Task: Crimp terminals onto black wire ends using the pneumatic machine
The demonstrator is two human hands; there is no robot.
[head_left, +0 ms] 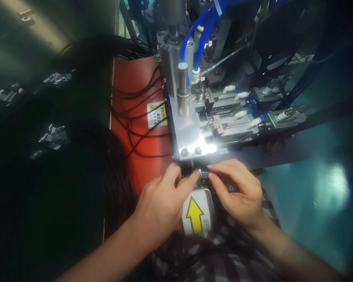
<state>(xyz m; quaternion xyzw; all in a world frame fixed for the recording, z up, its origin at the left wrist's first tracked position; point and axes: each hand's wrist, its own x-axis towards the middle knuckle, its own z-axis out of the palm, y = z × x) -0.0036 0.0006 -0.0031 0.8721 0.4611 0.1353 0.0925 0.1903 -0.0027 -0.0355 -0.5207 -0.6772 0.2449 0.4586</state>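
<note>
My left hand [161,197] and my right hand [238,190] meet at the front edge of a metal machine plate [188,133]. Both pinch a tiny part with thin wire ends [202,171] between thumb and forefinger. The part is too small to name. Just below the hands lies a grey plate with a yellow arrow sticker [195,215] pointing toward the machine. A steel cylinder post [182,90] stands upright on the plate behind.
An orange-red panel [135,117] with black cables and a yellow warning label [157,114] lies left of the machine. Blue air hoses [200,35] and white fittings crowd the back. A dark bundle of black cables with metal ends [51,137] fills the left. Teal floor [312,188] at right.
</note>
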